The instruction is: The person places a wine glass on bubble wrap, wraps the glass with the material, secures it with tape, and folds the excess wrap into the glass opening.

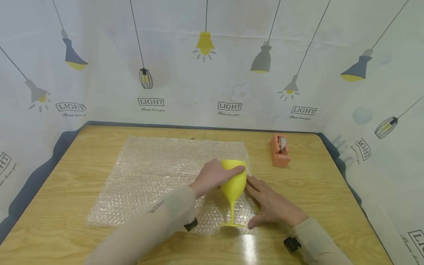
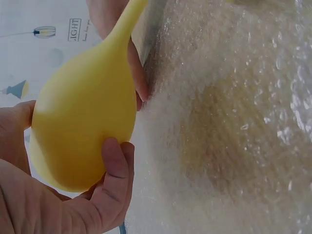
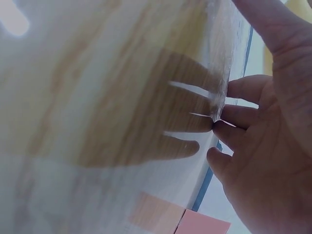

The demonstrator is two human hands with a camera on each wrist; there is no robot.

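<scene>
My left hand (image 1: 215, 175) grips a yellow wine goblet (image 1: 233, 189) by its bowl, thumb on one side and fingers curled round the other. The goblet is upright above the bubble wrap (image 1: 142, 176), its stem and round foot pointing down. In the left wrist view the bowl (image 2: 87, 112) fills much of the left side. My right hand (image 1: 273, 202) lies low at the wrap's right edge, beside the goblet, with fingers extended. Its fingertips (image 3: 222, 127) are right at the edge of the wrap in the right wrist view, and its thumb points toward the goblet's foot.
An orange tape dispenser (image 1: 280, 151) stands on the wooden table (image 1: 308, 169), beyond my right hand. Behind the table hangs a white cloth (image 1: 185, 84) printed with lamps, and it runs along both sides too. Dark cloth borders the table's edges.
</scene>
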